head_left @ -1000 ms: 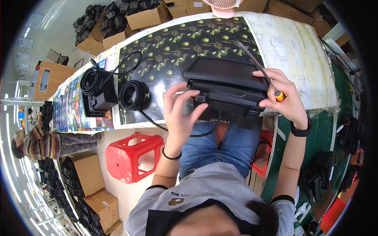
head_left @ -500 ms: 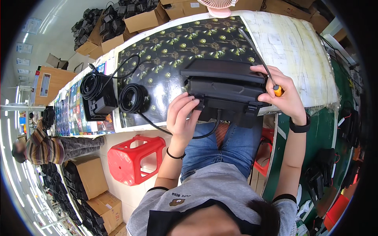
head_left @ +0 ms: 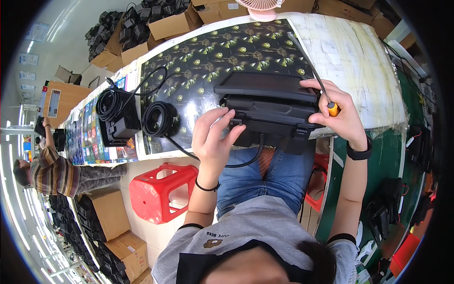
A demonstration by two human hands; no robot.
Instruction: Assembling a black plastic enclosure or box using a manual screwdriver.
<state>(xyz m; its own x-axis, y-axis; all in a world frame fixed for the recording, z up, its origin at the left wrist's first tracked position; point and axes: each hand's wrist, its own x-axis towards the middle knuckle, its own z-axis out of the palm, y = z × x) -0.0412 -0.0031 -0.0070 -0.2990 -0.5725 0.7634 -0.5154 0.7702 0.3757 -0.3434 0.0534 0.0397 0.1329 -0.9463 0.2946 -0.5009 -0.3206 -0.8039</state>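
Observation:
A black plastic case (head_left: 267,113) with a flat dark panel (head_left: 265,87) on its far side is tilted at the table's near edge, above my lap. My left hand (head_left: 211,139) is at its left front corner, with fingertips and thumb around a small black latch (head_left: 237,118). My right hand (head_left: 338,106) holds a screwdriver (head_left: 334,109) with a yellow-orange handle in the palm, its long shaft pointing far left. The same hand's fingers and thumb grip the right end of the case. A black cable (head_left: 246,165) runs from the case's underside to a coil (head_left: 158,118) on the table.
Left on the table sits another black unit (head_left: 120,125) with coiled cable. A pink fan (head_left: 261,9) stands at the far edge. A red stool (head_left: 163,194) is on the floor at left. Cartons (head_left: 175,23) of black units stand beyond the table. A person (head_left: 56,170) works far left.
My left hand has shifted slightly left, its fingers now more spread, uncovering the latch. My right hand and the screwdriver are nearly still. The person at far left has raised an arm.

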